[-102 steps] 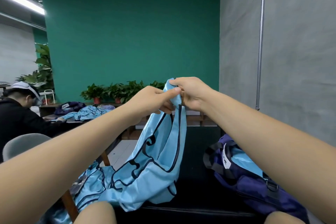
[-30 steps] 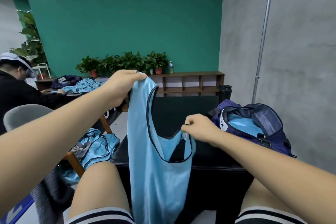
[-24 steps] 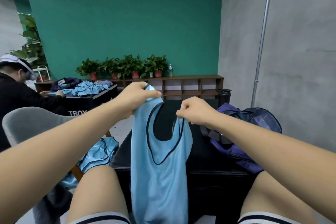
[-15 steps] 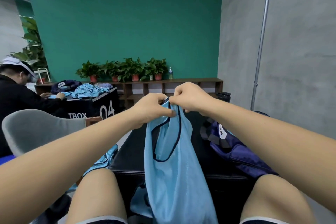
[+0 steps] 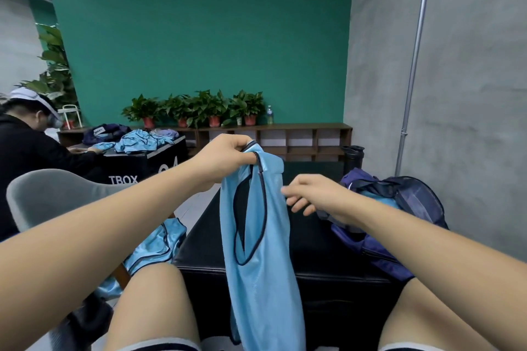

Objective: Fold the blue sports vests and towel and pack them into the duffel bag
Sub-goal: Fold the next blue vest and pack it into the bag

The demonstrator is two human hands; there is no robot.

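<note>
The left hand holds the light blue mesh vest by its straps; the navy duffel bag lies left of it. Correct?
No: the head view shows the navy fabric duffel bag right of the light blue mesh vest. The left hand does hold its straps.

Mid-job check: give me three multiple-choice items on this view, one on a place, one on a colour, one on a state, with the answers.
1. The bag lies: A on the floor; B on the bench, right of the vest; C on a lap.
2. The vest's trim is: A white; B red; C dark.
3. The bag is: A open; B zipped shut; C upside down.
Answers: B, it rests on the black bench top; C, dark piping rims the armhole; A, blue cloth shows inside.
</note>
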